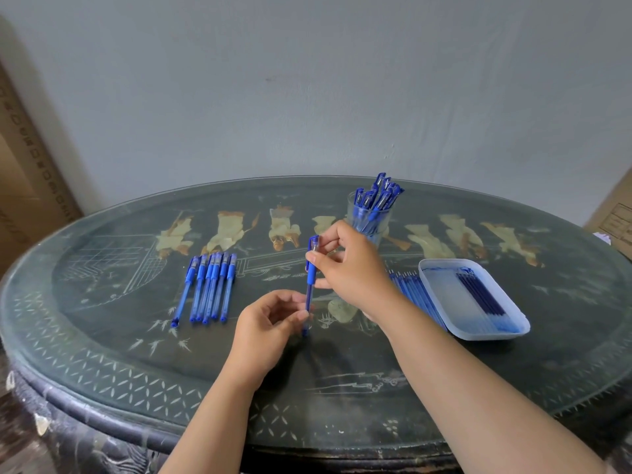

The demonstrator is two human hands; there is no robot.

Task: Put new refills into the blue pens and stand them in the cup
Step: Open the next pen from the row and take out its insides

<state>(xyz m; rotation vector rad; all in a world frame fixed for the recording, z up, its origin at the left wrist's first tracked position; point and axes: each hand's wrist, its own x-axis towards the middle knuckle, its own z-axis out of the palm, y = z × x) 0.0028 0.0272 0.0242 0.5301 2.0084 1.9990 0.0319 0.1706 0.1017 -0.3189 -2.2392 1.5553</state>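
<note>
Off to the left of the left hand, a row of blue pens (208, 289) lies flat on the surface (342, 371), side by side. The left hand (266, 323) pinches the low end of one blue pen (310, 285). The right hand (349, 265) pinches its cap end, so the pen stands almost upright between the two hands. I think it is very light and stiff, but thin and smooth, so it could slip or roll. The best places to hold look like the low part near the tip and the cap. Behind the right hand stands the cup (367, 224), already full of pens, so room is tight and a bump might tip it. To the right of that hand lie loose refills (415, 297), then a tray (492, 336) with more inside.
</note>
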